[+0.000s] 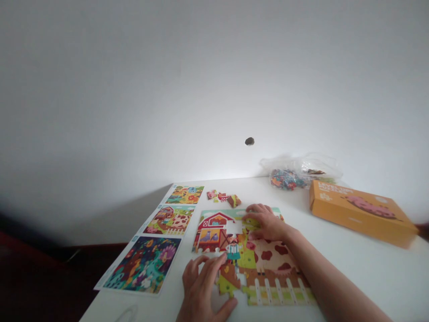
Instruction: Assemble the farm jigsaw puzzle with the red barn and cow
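Note:
A farm jigsaw puzzle [276, 259], with a red barn, a farmer and a spotted cow, lies partly joined on the white table. White gaps show beside the barn roof and around the lower left. My left hand [203, 288] is at the lower left edge, thumb and fingers spread around a brown and green puzzle piece [228, 279]. Across the upper middle rests my right hand [268, 223], fingers spread over green pieces and hiding part of them. Loose puzzle pieces [233, 201] lie just beyond the top edge.
On the left is a sheet with three printed pictures [142, 266], the middle one matching the farm scene. An orange puzzle box [360, 212] stands at the right. Behind it, clear plastic bags [284, 178] hold more pieces against the white wall, which has a small hole [250, 141].

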Available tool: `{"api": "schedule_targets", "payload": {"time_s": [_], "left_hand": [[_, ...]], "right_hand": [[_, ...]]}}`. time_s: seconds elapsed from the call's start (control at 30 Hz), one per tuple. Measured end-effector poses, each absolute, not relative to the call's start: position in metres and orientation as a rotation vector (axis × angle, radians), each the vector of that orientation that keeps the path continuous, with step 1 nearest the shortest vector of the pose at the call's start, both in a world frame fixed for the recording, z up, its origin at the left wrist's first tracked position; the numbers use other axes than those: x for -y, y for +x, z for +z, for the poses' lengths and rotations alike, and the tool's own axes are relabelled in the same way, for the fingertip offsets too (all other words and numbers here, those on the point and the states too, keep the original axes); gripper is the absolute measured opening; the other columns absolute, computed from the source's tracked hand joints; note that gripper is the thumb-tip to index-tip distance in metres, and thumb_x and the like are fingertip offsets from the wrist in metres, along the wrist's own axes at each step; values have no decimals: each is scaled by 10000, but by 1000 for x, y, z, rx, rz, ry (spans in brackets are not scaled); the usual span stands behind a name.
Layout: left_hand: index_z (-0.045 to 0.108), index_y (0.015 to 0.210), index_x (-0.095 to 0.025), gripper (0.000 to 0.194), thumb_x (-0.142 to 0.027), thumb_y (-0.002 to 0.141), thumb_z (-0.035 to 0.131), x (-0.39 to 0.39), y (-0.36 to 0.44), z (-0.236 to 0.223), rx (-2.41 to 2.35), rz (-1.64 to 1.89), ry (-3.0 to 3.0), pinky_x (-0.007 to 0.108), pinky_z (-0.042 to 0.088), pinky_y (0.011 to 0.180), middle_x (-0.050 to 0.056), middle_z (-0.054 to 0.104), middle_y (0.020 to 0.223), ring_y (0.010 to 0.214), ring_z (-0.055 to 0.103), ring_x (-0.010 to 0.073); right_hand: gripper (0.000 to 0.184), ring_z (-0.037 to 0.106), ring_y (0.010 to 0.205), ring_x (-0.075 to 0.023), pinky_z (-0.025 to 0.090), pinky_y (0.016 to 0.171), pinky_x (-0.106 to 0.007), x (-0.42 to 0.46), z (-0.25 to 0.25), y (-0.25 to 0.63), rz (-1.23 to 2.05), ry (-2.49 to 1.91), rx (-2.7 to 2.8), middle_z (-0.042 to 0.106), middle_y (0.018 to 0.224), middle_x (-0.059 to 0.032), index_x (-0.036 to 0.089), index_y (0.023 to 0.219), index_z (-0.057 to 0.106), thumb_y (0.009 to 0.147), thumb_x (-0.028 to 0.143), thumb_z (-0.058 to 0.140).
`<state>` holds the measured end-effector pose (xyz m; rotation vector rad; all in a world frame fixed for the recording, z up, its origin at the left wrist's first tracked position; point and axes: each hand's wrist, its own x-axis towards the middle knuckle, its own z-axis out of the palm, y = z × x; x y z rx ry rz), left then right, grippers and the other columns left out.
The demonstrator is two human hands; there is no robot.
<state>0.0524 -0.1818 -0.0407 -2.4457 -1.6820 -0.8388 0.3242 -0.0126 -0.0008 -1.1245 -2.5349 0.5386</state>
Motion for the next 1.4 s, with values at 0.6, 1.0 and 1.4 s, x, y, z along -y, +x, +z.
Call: {"api": "schedule_targets", "payload": {"time_s": [0.6, 1.0, 1.4], "left_hand": [[616, 1298, -291, 566, -244, 736, 658, 179, 56, -40, 1719, -890, -2319, 467, 460, 957, 47, 678, 1206, 1122, 521, 306], [593, 1327, -294, 636, -224, 699, 664, 183, 63, -31, 1692, -899, -2372, 510, 434, 996, 48, 686, 1202, 1128, 513, 319], [576, 1345, -290, 598, -222, 753, 621, 185, 59, -27, 1660, -902, -2437, 519, 399, 1047, 58, 634, 1309, 1216, 481, 322]], "right_hand": [[545, 439, 1239, -318, 307, 1069, -514, 8, -10, 323, 449, -1244, 2446, 534, 1325, -67, 362, 1194, 676, 690, 492, 833], [524, 442, 1235, -314, 314, 1070, -506, 9, -9, 324, 448, -1225, 2441, 529, 1330, -68, 355, 1193, 671, 708, 486, 820], [529, 445, 1232, -312, 313, 1069, -502, 8, -11, 324, 444, -1224, 2441, 534, 1324, -69, 354, 1192, 675, 704, 496, 822]]}}
